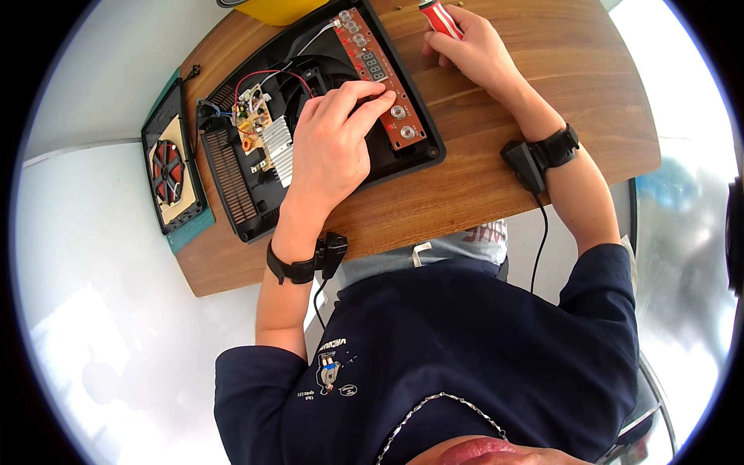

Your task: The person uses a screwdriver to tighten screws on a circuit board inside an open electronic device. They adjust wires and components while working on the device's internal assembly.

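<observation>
My left hand (335,147) reaches over an opened black appliance housing (432,147). Its thumb and forefinger come together in a pinch at the reddish-brown circuit board (401,128), just below the board's digit display (373,67). Whatever lies between those fingertips is too small or hidden to make out. In my right hand (477,50), to the right of the housing, is a screwdriver with a red and white striped handle (442,19); its blade cannot be seen. Part of the black fan (329,70) is covered by my left hand.
Inside the housing sit a power board (252,116), a finned metal heat sink (277,147) and thin wires. At the left table edge lies a black cover part with a round red coil (167,172). Something yellow (283,9) stands at the far edge of the wooden table (542,46).
</observation>
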The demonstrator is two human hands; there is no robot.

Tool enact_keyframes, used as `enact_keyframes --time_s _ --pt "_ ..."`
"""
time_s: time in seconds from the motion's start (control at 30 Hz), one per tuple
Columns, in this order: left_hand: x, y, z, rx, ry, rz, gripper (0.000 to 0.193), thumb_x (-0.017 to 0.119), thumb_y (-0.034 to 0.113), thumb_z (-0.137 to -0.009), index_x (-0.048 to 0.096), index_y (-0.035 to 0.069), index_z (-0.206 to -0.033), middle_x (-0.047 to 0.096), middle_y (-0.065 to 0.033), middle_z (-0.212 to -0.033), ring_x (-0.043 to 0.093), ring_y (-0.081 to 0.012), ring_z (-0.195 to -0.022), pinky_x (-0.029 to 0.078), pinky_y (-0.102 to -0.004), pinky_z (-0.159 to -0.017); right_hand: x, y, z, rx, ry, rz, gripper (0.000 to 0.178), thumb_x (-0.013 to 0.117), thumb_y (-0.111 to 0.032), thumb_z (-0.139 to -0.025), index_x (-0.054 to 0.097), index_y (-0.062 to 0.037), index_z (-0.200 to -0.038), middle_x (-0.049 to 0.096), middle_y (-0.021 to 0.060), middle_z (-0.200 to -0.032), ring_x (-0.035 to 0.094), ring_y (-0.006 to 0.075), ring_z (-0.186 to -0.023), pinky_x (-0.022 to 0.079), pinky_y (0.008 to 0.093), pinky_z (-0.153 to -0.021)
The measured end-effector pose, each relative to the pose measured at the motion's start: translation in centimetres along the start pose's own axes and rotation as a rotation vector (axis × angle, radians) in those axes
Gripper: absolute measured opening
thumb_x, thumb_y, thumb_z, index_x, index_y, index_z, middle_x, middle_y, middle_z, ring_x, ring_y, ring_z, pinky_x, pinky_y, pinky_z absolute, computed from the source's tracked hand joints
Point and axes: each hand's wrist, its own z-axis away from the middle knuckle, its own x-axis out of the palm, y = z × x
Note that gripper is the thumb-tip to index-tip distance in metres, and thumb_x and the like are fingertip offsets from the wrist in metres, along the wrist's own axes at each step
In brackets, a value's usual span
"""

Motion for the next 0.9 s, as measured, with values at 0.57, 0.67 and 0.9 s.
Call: enact_keyframes --time_s 0.57,0.67,0.9 --pt "-0.1 0.1 0.5 -0.072 0.03 0.094 0.067 0.047 -0.016 -0.071 0.066 0.007 -0.13 0.072 -0.0095 -0.123 0.066 -0.0308 -0.111 0.049 -0.0397 -0.1 0.0 0.5 -0.1 -0.013 -0.002 0.008 0.013 0.066 -0.011 -0.09 0.061 -0.0013 -0.098 0.065 0.0048 -0.079 0.064 0.0128 -0.068 0.052 0.0297 -0.063" --pt "-0.2 -0.2 0.5 0.011 0.015 0.048 0.063 0.054 -0.014 -0.072 0.064 0.008 -0.13 0.071 -0.0082 -0.119 0.067 -0.0279 -0.109 0.051 -0.0422 -0.097 0.2 -0.2 0.1 -0.002 -0.005 -0.012 0.012 0.065 -0.01 -0.09 0.061 -0.0013 -0.097 0.065 0.005 -0.079 0.064 0.013 -0.068 0.052 0.0298 -0.063" --pt "0.1 0.2 0.5 -0.078 0.052 0.126 0.071 0.048 -0.018 -0.072 0.063 0.007 -0.136 0.073 -0.0085 -0.122 0.067 -0.0282 -0.111 0.05 -0.0399 -0.099 -0.1 0.1 0.0 -0.003 -0.008 0.009 0.012 0.066 -0.01 -0.09 0.062 -0.0012 -0.097 0.066 0.005 -0.078 0.064 0.013 -0.068 0.052 0.0303 -0.063"
